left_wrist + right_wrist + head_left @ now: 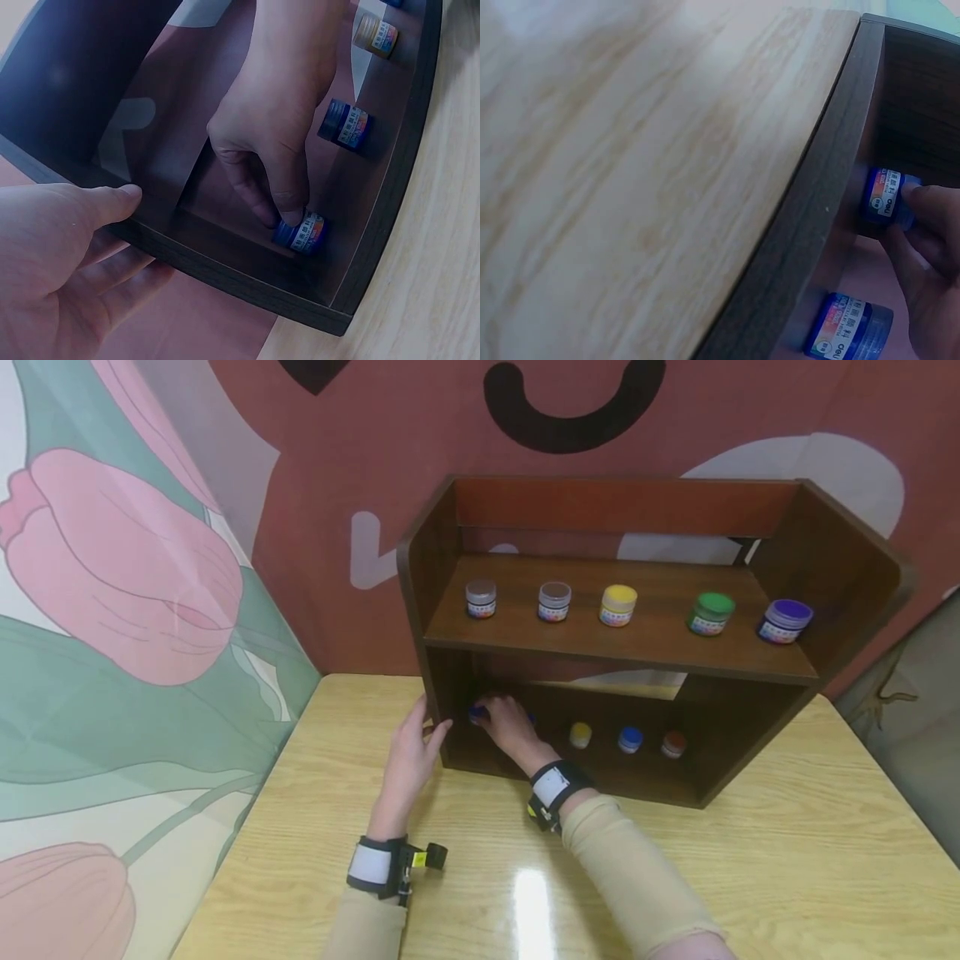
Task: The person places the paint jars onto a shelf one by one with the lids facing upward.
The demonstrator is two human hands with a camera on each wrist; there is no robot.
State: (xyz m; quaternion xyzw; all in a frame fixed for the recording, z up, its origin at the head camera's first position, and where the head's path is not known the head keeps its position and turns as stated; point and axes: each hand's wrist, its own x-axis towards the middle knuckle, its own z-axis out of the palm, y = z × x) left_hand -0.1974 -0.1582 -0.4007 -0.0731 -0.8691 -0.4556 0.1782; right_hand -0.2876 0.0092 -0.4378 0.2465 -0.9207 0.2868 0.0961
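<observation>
In the lower left corner of a dark brown two-tier shelf (540, 647), my right hand (512, 727) pinches the lid of a small blue paint jar (306, 234) between thumb and fingers. The jar stands on the bottom board, its label facing out in the right wrist view. A second blue jar (847, 328) stands beside it, mostly hidden behind my right hand in the head view. My left hand (410, 752) holds the shelf's left side panel, with the thumb (120, 202) over the front edge and the fingers along the outside.
Further right on the lower tier stand a yellow jar (581, 735), a blue jar (630, 740) and a reddish-brown jar (673, 744). Several jars, including a green one (711, 613), line the upper tier. The shelf stands on a light wooden table (292, 860) before a patterned cloth backdrop.
</observation>
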